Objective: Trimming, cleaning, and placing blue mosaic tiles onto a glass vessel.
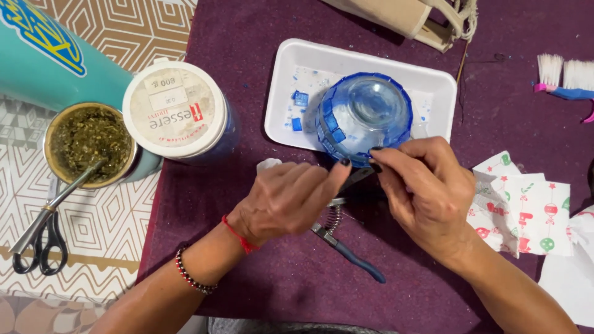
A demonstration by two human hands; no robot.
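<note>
Meeting over a purple cloth (278,272), the left hand (288,198) and the right hand (427,192) work just near of a white foam tray (291,74). The left hand's fingers are curled inward, thumb tip pressed toward the right hand's fingertips; what they pinch is too small to tell. The right hand's fingers (387,154) are bent and pinched at the rim of a clear glass jar part-covered in blue mosaic tiles (365,117), which stands in the tray, right of its middle. Loose blue tile chips (300,99) lie on the tray floor to the left of the jar.

Under both hands lies a pair of spring-loaded nippers with dark blue handles (346,250), one handle pointing near and right on the cloth; its jaws are hidden beneath the fingers, and I cannot tell whether either hand grips it.

To the left stand a round tub with a white lid (173,108), a cup of green herb with a metal straw (90,145), and a teal flask (49,55) at the far left corner. Black-handled scissors (40,238) rest on the patterned cloth near left. To the right lie printed paper napkins (526,210), and at the far right edge a brush with white bristles (563,77).
</note>
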